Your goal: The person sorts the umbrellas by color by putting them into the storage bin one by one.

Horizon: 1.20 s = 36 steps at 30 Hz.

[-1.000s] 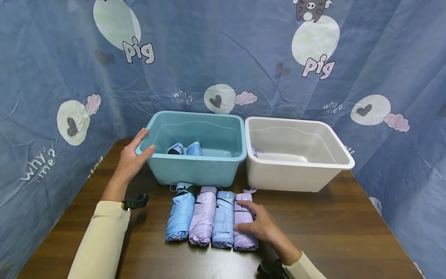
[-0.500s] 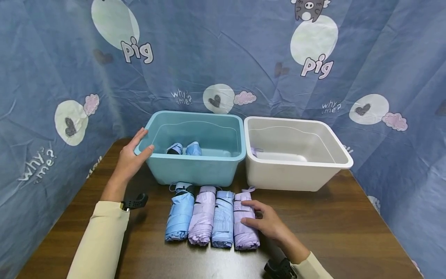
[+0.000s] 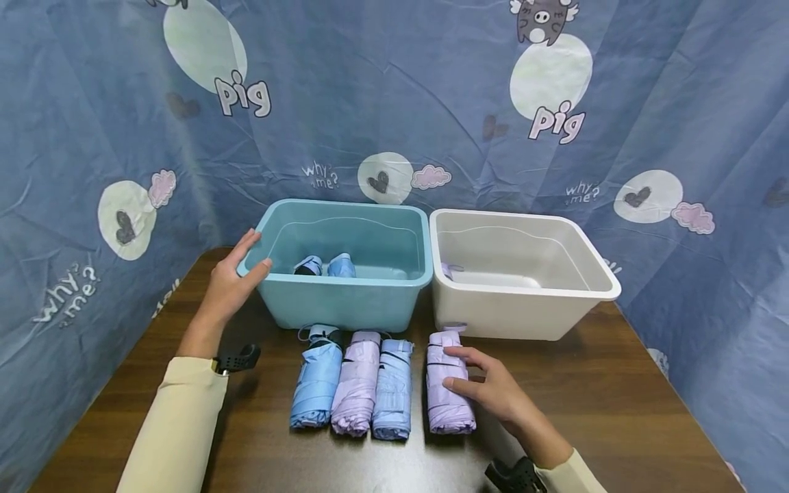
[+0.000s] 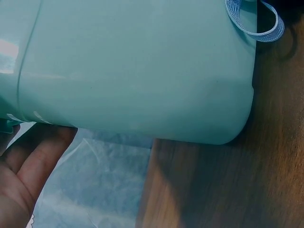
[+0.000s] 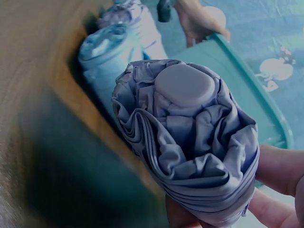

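Note:
My right hand grips a lilac folded umbrella from its right side, thumb and fingers round the rolled cloth. The right wrist view shows the umbrella's bunched end with its smooth oval cap. The umbrella stands apart from a row of three folded umbrellas: a light blue one, a lilac one and a paler blue one. My left hand rests on the left corner of the teal bin. In the left wrist view, its fingers lie straight against the bin's outer wall.
Two blue folded umbrellas show inside the teal bin. A white bin stands to its right, with a bit of lilac showing at its left inner side. Behind the brown table hangs a blue printed cloth.
My right hand has drawn the rightmost lilac umbrella to the right, opening a gap beside the paler blue one. My left hand has stayed on the teal bin.

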Each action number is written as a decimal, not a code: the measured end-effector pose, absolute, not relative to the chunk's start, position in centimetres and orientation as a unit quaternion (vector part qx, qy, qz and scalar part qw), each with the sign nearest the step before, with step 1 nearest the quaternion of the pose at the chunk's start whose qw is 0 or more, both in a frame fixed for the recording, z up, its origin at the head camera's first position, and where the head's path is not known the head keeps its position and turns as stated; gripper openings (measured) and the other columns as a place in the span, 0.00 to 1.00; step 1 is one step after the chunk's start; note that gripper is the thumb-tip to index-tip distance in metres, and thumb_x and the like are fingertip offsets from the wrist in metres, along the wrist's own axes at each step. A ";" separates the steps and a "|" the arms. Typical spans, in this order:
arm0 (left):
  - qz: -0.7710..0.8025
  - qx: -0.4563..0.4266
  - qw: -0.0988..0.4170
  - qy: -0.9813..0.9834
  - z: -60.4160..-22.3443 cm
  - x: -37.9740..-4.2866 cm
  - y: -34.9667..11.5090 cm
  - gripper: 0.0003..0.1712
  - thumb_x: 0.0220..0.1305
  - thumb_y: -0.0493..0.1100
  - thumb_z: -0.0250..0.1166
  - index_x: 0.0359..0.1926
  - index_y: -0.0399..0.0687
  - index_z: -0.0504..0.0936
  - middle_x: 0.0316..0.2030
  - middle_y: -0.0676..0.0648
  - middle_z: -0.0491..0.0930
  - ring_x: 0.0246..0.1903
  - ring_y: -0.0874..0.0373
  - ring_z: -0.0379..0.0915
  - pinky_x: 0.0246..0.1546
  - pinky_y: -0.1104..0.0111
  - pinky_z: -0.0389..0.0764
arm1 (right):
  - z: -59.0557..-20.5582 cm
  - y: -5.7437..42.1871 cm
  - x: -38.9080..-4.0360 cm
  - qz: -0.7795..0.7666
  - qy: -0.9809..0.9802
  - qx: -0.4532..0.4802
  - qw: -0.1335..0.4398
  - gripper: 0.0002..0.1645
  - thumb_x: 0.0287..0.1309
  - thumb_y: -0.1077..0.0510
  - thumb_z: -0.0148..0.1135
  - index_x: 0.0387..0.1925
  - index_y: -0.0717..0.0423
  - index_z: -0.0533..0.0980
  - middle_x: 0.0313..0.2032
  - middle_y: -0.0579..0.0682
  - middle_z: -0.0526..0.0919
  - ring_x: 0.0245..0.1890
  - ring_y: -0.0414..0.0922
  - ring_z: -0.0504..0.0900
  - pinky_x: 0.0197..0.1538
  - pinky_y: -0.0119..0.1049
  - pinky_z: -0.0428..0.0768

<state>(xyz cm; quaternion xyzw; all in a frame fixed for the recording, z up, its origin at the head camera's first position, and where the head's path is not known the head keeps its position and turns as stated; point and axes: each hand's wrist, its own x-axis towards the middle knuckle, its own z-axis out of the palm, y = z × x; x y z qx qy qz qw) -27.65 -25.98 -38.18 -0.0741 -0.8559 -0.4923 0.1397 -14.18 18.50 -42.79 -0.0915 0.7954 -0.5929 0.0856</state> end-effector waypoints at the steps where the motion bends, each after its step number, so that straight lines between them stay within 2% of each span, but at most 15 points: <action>1: -0.492 -0.074 0.139 -0.856 -38.1 -27.7 -26.0 0.39 0.66 0.55 0.59 0.74 0.58 0.57 0.74 0.58 0.49 0.72 0.48 0.44 0.66 0.41 0.52 | -42.6 18.7 -14.1 -0.591 0.797 -0.092 0.082 0.31 0.53 0.61 0.70 0.60 0.59 0.74 0.56 0.64 0.74 0.45 0.53 0.78 0.42 0.40 0.80; 7: -0.493 -0.078 0.138 -0.855 -38.3 -27.6 -26.0 0.38 0.66 0.54 0.59 0.75 0.58 0.56 0.75 0.57 0.48 0.72 0.46 0.44 0.65 0.40 0.52 | -41.5 19.8 -13.5 -0.608 0.784 -0.085 0.085 0.32 0.53 0.61 0.70 0.61 0.58 0.73 0.59 0.64 0.70 0.43 0.54 0.80 0.39 0.43 0.82; 13: -0.492 -0.077 0.139 -0.856 -38.3 -27.5 -26.1 0.38 0.66 0.53 0.59 0.74 0.58 0.57 0.74 0.57 0.48 0.72 0.46 0.45 0.65 0.40 0.53 | -40.3 20.7 -12.9 -0.605 0.787 -0.088 0.081 0.32 0.54 0.59 0.70 0.62 0.57 0.72 0.58 0.67 0.70 0.43 0.55 0.82 0.39 0.43 0.82; 20: -0.492 -0.074 0.139 -0.856 -38.1 -27.6 -26.0 0.39 0.66 0.55 0.58 0.74 0.58 0.57 0.75 0.57 0.48 0.72 0.45 0.45 0.65 0.40 0.54 | -38.3 21.3 -12.2 -0.622 0.775 -0.072 0.086 0.33 0.54 0.59 0.70 0.62 0.51 0.72 0.58 0.64 0.71 0.44 0.55 0.82 0.39 0.46 0.83; 36: -0.490 -0.078 0.140 -0.857 -37.9 -27.4 -26.0 0.38 0.66 0.55 0.59 0.74 0.57 0.57 0.74 0.57 0.49 0.72 0.47 0.45 0.66 0.42 0.53 | -34.3 23.1 -12.6 -0.613 0.780 -0.113 0.054 0.34 0.57 0.62 0.67 0.65 0.55 0.69 0.56 0.66 0.70 0.45 0.55 0.81 0.40 0.47 0.83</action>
